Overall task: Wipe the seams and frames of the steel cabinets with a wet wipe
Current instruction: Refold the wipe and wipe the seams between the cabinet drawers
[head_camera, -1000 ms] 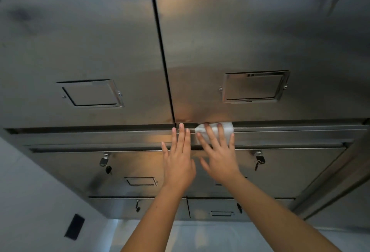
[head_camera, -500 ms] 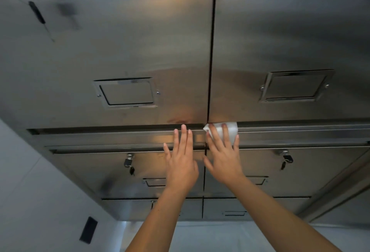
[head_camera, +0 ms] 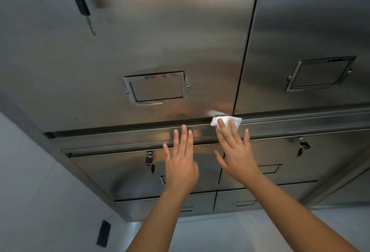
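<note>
White wipe (head_camera: 226, 120) was pressed by the flat, unclenched right hand (head_camera: 236, 157) onto the frame (head_camera: 300, 124) just below the seam (head_camera: 246, 51), with the left hand (head_camera: 180, 163) laid flat, released, nearby.

A pale grey wall (head_camera: 30, 171) stands at the left edge of the cabinets (head_camera: 160, 31) and shows faint joint lines. Low on it is a small black plate (head_camera: 103, 233). The floor (head_camera: 230, 229) is pale and smooth. The light is soft.
</note>
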`<state>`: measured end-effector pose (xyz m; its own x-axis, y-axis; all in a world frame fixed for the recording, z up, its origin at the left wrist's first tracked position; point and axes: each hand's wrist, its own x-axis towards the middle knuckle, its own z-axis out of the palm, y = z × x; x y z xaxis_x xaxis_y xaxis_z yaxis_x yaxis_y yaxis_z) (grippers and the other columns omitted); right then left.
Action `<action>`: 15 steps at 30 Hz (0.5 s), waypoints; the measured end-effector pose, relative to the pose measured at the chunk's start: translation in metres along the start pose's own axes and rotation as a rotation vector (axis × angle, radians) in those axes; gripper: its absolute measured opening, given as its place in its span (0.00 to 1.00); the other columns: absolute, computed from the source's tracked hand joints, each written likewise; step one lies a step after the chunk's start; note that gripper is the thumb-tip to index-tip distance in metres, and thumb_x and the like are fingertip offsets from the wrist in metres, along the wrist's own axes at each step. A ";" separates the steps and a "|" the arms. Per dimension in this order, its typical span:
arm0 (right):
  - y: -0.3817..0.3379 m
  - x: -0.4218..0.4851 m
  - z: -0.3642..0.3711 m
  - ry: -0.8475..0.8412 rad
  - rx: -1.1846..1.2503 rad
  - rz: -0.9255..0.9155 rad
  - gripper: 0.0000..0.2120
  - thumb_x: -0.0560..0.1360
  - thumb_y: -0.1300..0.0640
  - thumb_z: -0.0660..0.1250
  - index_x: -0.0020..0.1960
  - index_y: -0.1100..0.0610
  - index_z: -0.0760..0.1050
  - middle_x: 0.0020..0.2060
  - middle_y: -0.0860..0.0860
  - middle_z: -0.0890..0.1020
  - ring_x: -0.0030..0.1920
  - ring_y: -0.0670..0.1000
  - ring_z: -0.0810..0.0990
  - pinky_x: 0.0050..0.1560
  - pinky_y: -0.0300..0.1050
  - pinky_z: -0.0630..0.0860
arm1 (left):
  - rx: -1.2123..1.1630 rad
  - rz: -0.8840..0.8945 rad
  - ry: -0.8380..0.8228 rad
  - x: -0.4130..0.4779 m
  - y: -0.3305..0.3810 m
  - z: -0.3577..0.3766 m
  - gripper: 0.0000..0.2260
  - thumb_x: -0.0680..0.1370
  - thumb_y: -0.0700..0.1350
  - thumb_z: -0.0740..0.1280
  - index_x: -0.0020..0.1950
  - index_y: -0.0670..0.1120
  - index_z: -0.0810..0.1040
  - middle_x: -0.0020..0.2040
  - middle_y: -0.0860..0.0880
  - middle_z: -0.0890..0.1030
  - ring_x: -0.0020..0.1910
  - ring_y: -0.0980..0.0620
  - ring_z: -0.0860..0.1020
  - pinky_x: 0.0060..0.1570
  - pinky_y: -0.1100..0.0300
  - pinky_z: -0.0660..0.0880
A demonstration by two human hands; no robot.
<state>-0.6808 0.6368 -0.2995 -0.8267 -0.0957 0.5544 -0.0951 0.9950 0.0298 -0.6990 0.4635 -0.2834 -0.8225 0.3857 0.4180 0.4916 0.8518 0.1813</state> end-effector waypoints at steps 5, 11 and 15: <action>-0.036 0.021 0.008 -0.102 -0.005 -0.076 0.31 0.72 0.48 0.54 0.74 0.55 0.57 0.75 0.50 0.55 0.75 0.54 0.49 0.63 0.70 0.58 | 0.067 0.015 0.002 -0.004 -0.017 -0.008 0.47 0.58 0.37 0.76 0.73 0.40 0.58 0.74 0.43 0.59 0.71 0.40 0.62 0.59 0.35 0.56; -0.040 0.032 0.013 -0.124 -0.032 -0.092 0.32 0.71 0.48 0.60 0.73 0.53 0.58 0.72 0.52 0.65 0.72 0.56 0.58 0.60 0.71 0.64 | 0.081 -0.044 0.046 -0.006 -0.045 -0.016 0.43 0.58 0.35 0.74 0.72 0.39 0.63 0.74 0.43 0.60 0.72 0.42 0.59 0.59 0.37 0.56; -0.034 0.030 0.017 -0.077 -0.064 -0.088 0.38 0.64 0.53 0.75 0.71 0.55 0.63 0.71 0.55 0.66 0.71 0.58 0.60 0.61 0.71 0.61 | 0.071 -0.064 0.051 -0.010 -0.049 -0.011 0.44 0.60 0.36 0.73 0.74 0.40 0.59 0.74 0.43 0.59 0.73 0.42 0.57 0.60 0.36 0.54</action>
<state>-0.7118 0.5998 -0.2975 -0.8569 -0.1824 0.4821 -0.1356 0.9821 0.1305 -0.7117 0.4141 -0.2866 -0.8353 0.3124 0.4524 0.4151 0.8979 0.1464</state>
